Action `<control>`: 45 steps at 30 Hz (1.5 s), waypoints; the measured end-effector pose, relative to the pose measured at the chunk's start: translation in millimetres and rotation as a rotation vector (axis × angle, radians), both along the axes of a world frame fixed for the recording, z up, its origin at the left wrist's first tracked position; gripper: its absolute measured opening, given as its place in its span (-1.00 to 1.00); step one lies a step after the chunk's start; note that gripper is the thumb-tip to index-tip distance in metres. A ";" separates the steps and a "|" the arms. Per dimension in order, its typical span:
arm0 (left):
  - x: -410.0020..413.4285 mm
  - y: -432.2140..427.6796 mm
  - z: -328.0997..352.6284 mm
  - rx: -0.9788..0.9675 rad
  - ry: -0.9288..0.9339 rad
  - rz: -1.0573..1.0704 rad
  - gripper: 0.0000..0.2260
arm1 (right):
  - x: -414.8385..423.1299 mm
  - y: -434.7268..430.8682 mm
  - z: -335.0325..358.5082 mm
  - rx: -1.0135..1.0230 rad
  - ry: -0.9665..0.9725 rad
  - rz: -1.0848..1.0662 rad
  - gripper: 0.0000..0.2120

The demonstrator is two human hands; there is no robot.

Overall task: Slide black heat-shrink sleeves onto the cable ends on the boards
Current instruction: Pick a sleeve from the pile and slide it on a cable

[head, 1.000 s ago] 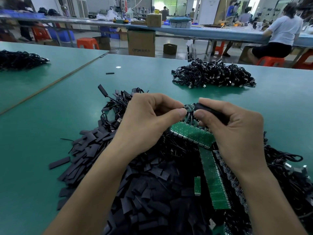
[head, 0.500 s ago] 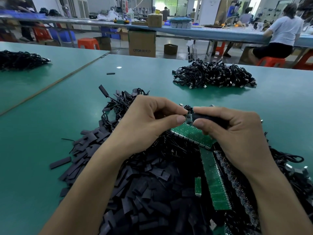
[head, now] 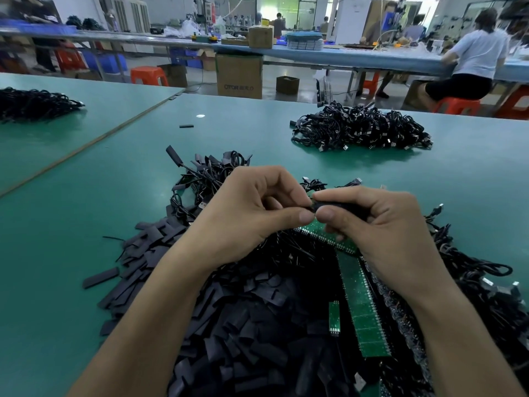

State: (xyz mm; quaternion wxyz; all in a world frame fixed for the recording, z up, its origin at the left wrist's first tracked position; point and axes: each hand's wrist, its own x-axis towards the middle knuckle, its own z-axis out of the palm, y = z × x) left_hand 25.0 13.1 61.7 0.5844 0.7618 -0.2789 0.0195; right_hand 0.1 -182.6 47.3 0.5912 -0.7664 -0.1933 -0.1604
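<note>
Sleeves [head: 243, 325], loose and flattened, lie heaped on the counter [head: 86, 210] just left of the green board strip [head: 363, 305], closest to the viewer. Both hands meet above the strip's far end. The right hand [head: 380, 224] pinches one black heat-shrink sleeve [head: 337, 207] between thumb and forefinger, with the sleeve's mouth turned towards the left hand [head: 249, 213]. The left hand's curled thumb and fingers pinch something thin at that mouth. It is most likely a cable end, though the fingers hide it.

The sleeve looks featherlight, soft and easily squashed shut. I judge it is best held lightly by its edges, back from the mouth, so the bore stays open. The cable seems limp and wants gripping close to its tip. The strip looks stiff but thin, so it is better not levered against. Well beyond the strip sits a heap of coiled black cables [head: 360, 127].
</note>
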 end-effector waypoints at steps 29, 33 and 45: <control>-5.5 -14.3 -3.8 0.162 -0.436 0.413 -0.89 | 2.0 10.7 -0.6 0.249 -0.011 -0.154 -0.82; -4.0 -11.7 -1.2 -0.028 -0.160 0.333 -0.89 | 1.7 11.2 -0.4 0.301 -0.026 -0.141 -0.82; -4.1 -7.7 1.2 0.098 -0.097 0.227 -0.84 | 0.1 12.2 0.1 0.194 -0.129 -0.116 -0.77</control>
